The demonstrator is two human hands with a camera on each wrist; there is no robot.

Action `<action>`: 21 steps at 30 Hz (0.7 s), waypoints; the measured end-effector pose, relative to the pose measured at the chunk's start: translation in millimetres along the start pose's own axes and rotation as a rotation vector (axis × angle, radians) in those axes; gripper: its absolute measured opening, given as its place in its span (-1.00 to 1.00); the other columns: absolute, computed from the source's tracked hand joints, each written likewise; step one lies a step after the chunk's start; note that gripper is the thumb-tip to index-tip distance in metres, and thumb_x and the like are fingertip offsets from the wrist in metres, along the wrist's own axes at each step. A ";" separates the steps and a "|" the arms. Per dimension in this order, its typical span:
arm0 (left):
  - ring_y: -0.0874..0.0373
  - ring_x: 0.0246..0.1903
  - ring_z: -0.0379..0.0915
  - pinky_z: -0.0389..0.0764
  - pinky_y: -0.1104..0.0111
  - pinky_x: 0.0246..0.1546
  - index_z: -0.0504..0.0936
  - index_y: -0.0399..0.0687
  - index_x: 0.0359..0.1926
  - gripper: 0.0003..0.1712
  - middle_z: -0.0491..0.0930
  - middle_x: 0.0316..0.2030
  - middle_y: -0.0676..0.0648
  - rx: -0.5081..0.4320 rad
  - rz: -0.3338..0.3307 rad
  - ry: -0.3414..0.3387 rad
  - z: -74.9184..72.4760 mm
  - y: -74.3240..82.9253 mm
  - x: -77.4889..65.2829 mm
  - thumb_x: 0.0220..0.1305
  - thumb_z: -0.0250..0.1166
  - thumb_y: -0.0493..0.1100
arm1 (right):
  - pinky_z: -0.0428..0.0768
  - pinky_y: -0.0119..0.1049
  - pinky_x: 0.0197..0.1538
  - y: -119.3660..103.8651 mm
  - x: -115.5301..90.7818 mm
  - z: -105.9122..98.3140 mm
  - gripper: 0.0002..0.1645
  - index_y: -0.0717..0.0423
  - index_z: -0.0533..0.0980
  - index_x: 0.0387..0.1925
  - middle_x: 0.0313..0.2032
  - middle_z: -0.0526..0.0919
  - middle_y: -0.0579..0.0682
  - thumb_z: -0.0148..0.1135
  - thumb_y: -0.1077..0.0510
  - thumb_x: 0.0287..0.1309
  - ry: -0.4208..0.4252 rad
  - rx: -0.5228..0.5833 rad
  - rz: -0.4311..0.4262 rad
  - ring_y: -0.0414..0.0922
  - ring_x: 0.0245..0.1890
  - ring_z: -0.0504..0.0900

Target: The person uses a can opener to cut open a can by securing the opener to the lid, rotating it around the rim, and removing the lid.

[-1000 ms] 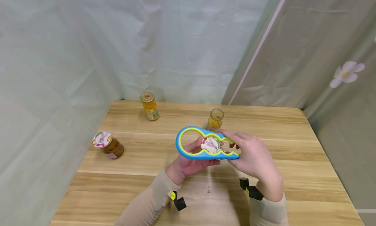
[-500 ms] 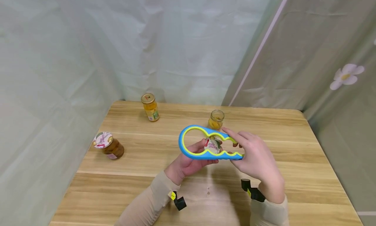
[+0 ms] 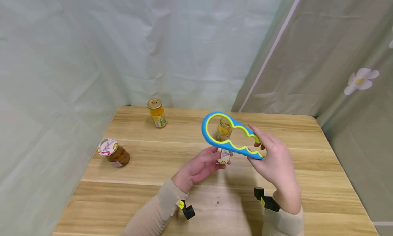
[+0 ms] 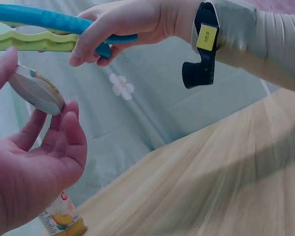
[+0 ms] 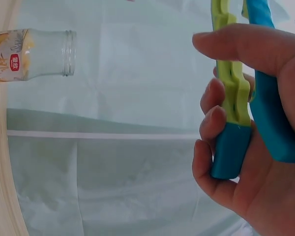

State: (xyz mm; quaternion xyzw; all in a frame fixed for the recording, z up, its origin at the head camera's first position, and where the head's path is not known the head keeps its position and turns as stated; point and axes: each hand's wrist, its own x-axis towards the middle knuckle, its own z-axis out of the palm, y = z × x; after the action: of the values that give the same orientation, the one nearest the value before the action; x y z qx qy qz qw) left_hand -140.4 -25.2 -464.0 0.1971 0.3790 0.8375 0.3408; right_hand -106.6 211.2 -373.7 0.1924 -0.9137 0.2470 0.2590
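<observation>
My left hand pinches a round jar lid with a printed top. In the left wrist view the lid is tilted between thumb and fingers, its pale underside partly showing. My right hand grips the handle ends of a blue and green jar opener, fingers curled round them in the right wrist view. The opener is raised above the lid and apart from it. Behind the opener's loop stands an uncovered glass jar with yellow fruit; its label and bare threaded neck show in the right wrist view.
A gold-lidded jar of yellow fruit stands at the back left. Another jar with brown contents and a patterned lid is at the left edge. Small droplets lie on the wooden table. A curtain hangs behind.
My right hand has lifted the jar opener up and to the right, off the lid. The lid stays in my left hand and has tipped a little.
</observation>
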 end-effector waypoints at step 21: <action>0.06 -0.13 0.44 0.56 0.30 -0.26 0.54 0.06 0.24 -0.34 0.51 -0.06 -0.03 0.913 -0.052 0.378 -12.8 -0.1 7.8 0.10 0.52 -0.06 | 0.44 -0.16 -0.47 3.6 -1.0 -4.6 0.02 -0.19 0.42 0.35 -0.41 0.58 -0.12 0.47 0.31 -0.29 0.089 -0.005 0.077 -0.19 -0.40 0.44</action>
State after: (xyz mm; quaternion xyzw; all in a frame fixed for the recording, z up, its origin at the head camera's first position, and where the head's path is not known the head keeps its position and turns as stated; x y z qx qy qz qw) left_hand -153.2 -26.0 -471.7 0.1615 0.7670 0.5984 0.1657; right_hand -105.9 216.9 -372.1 0.1454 -0.9086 0.2630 0.2900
